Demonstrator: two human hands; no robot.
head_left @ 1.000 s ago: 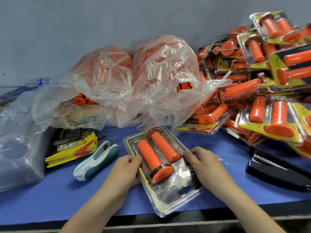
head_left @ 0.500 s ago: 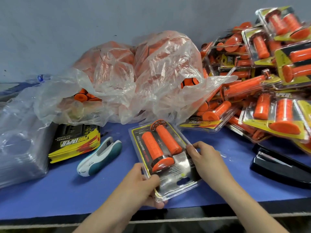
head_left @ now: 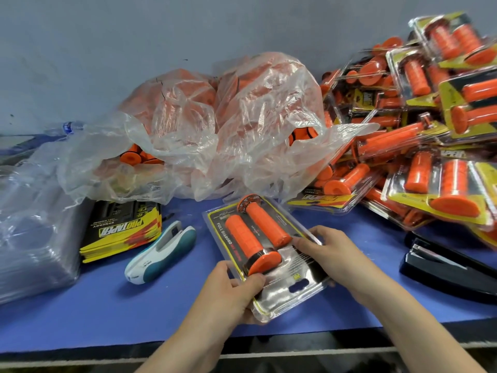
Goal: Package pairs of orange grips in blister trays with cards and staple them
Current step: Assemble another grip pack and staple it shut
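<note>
A clear blister pack [head_left: 301, 286] with a black and yellow card holds two orange grips [head_left: 251, 242] side by side, low in the middle over the blue table. My left hand [head_left: 232, 290] grips its near left corner, thumb on top. At the pack's right edge my right hand [head_left: 326, 250] pinches the plastic beside the right-hand grip. A white and teal stapler [head_left: 161, 250] lies to the left. A black stapler [head_left: 446, 267] sits at the right.
A stack of yellow and black cards [head_left: 121, 230] lies left of the teal stapler, beside a bagged stack of clear trays [head_left: 32, 238]. Crumpled plastic bags of loose orange grips [head_left: 228, 125] fill the back. Several finished packs [head_left: 430, 125] pile at the right.
My left hand slid from the pack's left side down to its near corner. The pack lifted and tilted slightly. My right hand stayed at the right edge.
</note>
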